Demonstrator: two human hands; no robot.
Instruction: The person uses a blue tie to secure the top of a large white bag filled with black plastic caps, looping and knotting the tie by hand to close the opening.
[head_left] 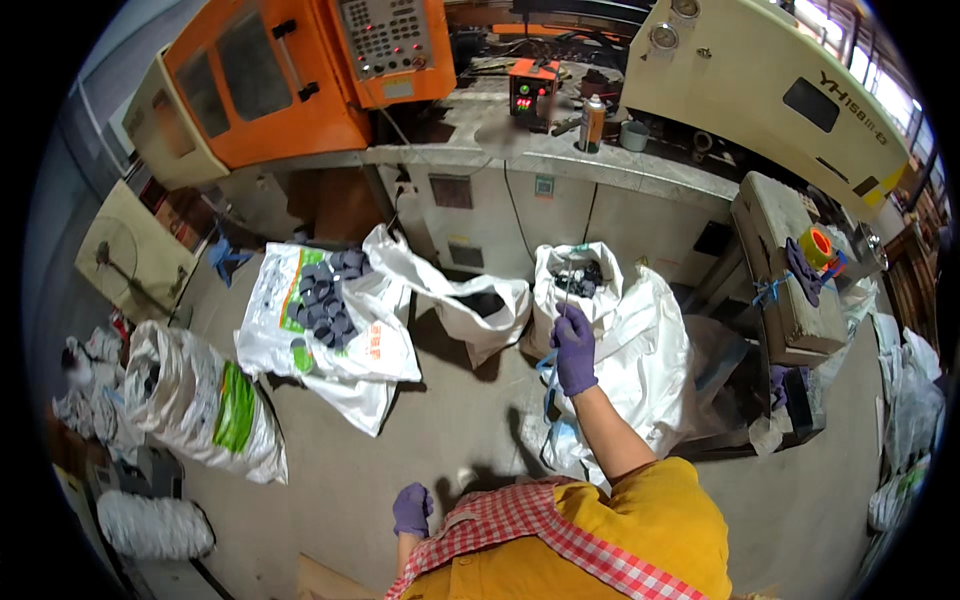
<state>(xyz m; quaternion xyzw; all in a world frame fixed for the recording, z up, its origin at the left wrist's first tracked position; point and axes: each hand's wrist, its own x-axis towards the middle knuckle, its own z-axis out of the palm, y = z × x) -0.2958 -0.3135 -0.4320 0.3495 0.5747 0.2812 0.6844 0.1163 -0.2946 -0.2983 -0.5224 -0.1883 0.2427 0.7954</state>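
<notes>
We take the tall white woven plastic sack (640,350) in the middle of the concrete floor as our landmark. Our right hand (574,350), in a purple glove, is raised against the sack's left side just below its open mouth, the fingers closed around a thin blue strap (548,372) that hangs down along the sack's left edge. Inside the mouth of the sack, just above the hand, we see a heap of small dark round plastic parts (578,278). Our left hand (412,508), also in a purple glove, hangs low and well to the left of the sack, near our red-and-white checked apron (520,520); its fingers are curled together and we cannot see anything in them. Just left of the sack stands a smaller white plastic bag (470,300) with its mouth gaping open. Farther left lies a flattened white printed sack (330,345) with dark ring-shaped parts spread on top. Behind the sack runs the grey base of an orange moulding machine (300,80). To the right of the sack stands a beige metal stool (785,270) carrying an orange roll of tape (817,246).
</notes>
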